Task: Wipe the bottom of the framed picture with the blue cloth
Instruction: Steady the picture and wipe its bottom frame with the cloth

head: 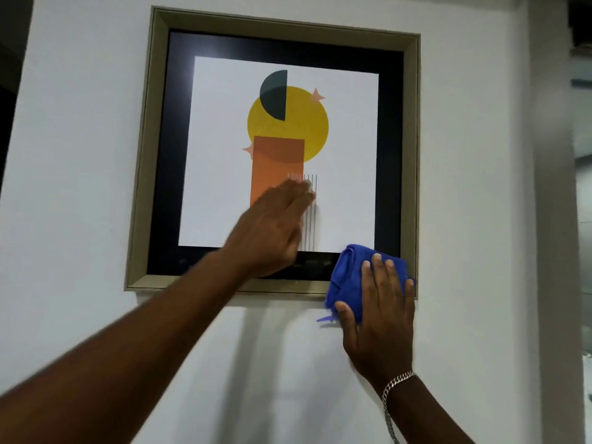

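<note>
A: Biggest first. White wall [80, 155], smooth and matte. The framed picture [275, 149] hangs on it: squarish, stepped olive-grey moulding, black mat inside, white print in the middle.

B: Print content?

A: Flat geometric shapes: a yellow circle, a dark half-disc overlapping its top, an orange rectangle below, thin grey vertical lines beside the rectangle, two small peach stars.

B: Hands?

A: The left hand [272, 229] lies flat on the picture's face, low centre, fingers extended and close together, pointing up and right. Palm is on the surface and nothing is held. It covers the lower end of the orange rectangle and reaches over the black mat. The forearm runs in from the lower left, slightly blurred.

B: Right?

A: The right hand [378, 312] is open and pressed onto the blue cloth [352, 277], fingers extended upward and slightly apart, thumb out to the left along the cloth's lower edge. It is a flat press, not a pinch.

B: Cloth location?

A: At the frame's bottom right corner, bunched into a thick wad over the bottom rail, covering part of the black mat above and the wall just below. Soft fabric, saturated blue, with a small tag or loose end poking out at lower left.

B: Anything else?

A: A silver chain bracelet [395, 384] on the right wrist.
</note>
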Available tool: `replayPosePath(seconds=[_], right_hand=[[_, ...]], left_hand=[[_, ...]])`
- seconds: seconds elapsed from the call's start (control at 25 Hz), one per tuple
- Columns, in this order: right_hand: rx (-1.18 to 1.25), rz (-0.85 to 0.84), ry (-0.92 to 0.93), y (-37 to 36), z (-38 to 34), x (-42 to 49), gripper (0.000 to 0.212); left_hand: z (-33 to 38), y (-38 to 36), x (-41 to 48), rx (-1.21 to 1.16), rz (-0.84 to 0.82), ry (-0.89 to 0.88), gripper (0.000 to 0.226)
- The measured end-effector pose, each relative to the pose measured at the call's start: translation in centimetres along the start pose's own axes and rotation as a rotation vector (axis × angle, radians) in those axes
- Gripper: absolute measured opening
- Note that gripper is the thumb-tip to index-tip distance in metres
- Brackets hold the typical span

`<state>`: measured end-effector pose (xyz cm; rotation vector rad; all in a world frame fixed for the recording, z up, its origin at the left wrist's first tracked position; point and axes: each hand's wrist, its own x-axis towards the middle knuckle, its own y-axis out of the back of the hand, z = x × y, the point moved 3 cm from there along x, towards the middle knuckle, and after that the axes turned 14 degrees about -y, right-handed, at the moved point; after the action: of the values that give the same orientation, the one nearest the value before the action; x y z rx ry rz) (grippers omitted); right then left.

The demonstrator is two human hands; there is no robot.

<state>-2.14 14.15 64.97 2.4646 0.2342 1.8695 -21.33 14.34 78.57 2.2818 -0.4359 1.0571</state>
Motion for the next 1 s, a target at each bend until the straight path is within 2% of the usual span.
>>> replayPosePath(seconds=[0.08, 0.12, 0.2, 0.28, 0.4, 0.56, 0.68, 0.72, 0.84, 0.88, 1.0], right_hand=[[-0.003, 0.023, -0.047, 0.2, -0.1, 0.6, 0.074], [-0.007, 0.036, -0.087, 0.3, -0.8, 1.0, 0.075], [-0.028, 0.048, -0.144, -0.1, -1.7, 1.2, 0.073], [-0.033, 0.048, -0.08, -0.5, -1.3, 0.8, 0.068], [-0.053, 0.074, 0.018, -0.4, 1.0, 0.7, 0.066], [-0.001, 0.156, -0.097, -1.3, -0.7, 1.6, 0.062], [0.062, 0.142, 0.078, -1.9, -0.4, 0.0, 0.056], [0.072, 0.149, 0.078, -2.0, -0.1, 0.1, 0.054], [0.077, 0.215, -0.112, -2.1, -1.0, 1.7, 0.052], [0.082, 0.219, -0.088, -2.3, -1.7, 1.5, 0.051], [0.076, 0.188, 0.152, -2.2, -0.7, 0.0, 0.049]], left_hand=[[-2.3, -1.2, 0.5, 0.207, -0.151, -0.091, 0.058], [-3.3, -1.5, 0.6, 0.297, -0.173, -0.121, 0.063], [-4.2, -2.0, 1.2, 0.399, -0.15, -0.154, 0.071], [-4.6, -2.5, 1.7, 0.452, -0.13, -0.154, 0.076], [-4.9, -3.0, 2.0, 0.484, -0.093, -0.167, 0.08], [-5.0, -3.0, 1.9, 0.482, -0.072, -0.176, 0.081], [-5.0, -3.2, 1.9, 0.493, -0.059, -0.19, 0.081], [-5.1, -3.2, 1.8, 0.497, -0.05, -0.186, 0.081], [-5.1, -3.2, 2.0, 0.486, -0.043, -0.192, 0.082], [-5.2, -3.1, 2.0, 0.484, -0.042, -0.194, 0.082], [-5.1, -3.1, 1.9, 0.484, -0.037, -0.202, 0.082]])
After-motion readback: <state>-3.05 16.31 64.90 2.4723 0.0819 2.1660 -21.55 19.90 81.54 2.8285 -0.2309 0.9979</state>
